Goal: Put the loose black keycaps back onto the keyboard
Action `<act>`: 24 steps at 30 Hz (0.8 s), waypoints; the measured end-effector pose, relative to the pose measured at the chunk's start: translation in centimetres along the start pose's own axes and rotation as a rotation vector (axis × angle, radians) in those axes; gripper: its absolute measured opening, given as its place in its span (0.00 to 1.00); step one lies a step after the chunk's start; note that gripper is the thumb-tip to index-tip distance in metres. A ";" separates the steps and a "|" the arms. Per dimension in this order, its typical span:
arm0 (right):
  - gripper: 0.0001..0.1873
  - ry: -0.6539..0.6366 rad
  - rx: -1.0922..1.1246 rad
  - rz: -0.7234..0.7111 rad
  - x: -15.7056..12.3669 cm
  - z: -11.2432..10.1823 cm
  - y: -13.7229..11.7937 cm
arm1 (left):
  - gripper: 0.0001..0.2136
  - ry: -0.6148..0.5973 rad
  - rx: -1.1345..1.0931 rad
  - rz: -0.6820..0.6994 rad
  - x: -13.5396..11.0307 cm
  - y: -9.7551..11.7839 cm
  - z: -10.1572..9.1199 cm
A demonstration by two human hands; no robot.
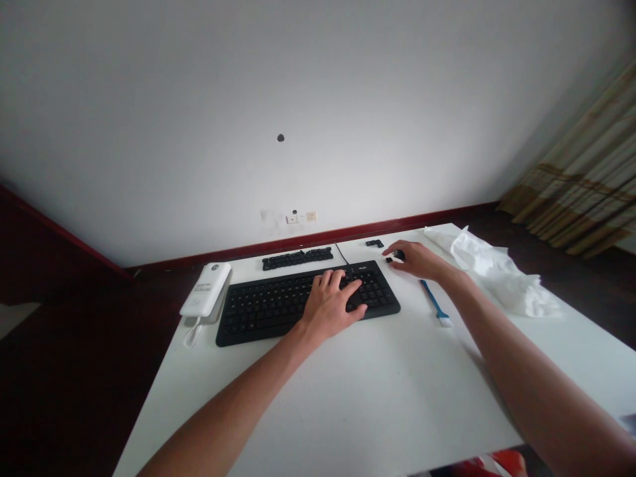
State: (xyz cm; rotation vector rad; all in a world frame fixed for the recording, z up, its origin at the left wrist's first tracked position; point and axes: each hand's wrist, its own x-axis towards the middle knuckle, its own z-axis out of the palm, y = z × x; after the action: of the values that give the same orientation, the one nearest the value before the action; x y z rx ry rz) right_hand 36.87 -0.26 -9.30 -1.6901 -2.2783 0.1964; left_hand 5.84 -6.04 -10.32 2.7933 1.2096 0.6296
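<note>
My left hand (330,305) rests on the right half of a black computer keyboard (278,311), its fingers spread over the keys. My right hand (416,260) is beyond the keyboard's right end, with its fingertips around a small black object (398,255), perhaps a keycap. Just ahead of that hand lies a small black piece (375,243). At the far side of the keyboard sits a black strip of loose keycaps (297,259). A thin black cable (342,253) runs from the keyboard toward the back of the white table (318,404).
A blue brush (434,300) with white bristles lies under my right forearm. Crumpled white tissue (497,273) spreads over the table's right back corner. A white power bank (205,289) with a white cable sits at the left edge. Wall sockets (301,216) sit above a red skirting board.
</note>
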 end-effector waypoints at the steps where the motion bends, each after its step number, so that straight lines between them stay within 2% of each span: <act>1: 0.16 -0.004 -0.012 0.022 0.0 0.1 0.0 | 0.24 -0.001 0.000 -0.001 0.0 0.0 0.0; 8: 0.13 0.019 -0.023 0.071 0.0 -0.4 -0.5 | 0.24 -0.004 0.006 -0.004 0.0 0.1 -0.1; 14: 0.12 0.075 0.132 0.034 -0.1 -1.6 -3.4 | 0.24 -0.002 0.015 -0.006 0.0 0.2 -0.1; 20: 0.12 -0.097 0.228 -0.052 -0.2 -2.1 -6.7 | 0.24 0.005 0.019 -0.007 0.0 0.2 -0.1; 24: 0.12 -0.178 0.259 -0.108 -0.3 -2.0 -7.9 | 0.24 0.003 0.026 -0.002 0.0 0.2 -0.1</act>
State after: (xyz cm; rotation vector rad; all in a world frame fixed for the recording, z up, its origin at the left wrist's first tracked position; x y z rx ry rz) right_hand 30.38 -3.10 -5.21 -1.4658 -2.3403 0.6117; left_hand 5.90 -6.21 -10.23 2.8131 1.2297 0.6224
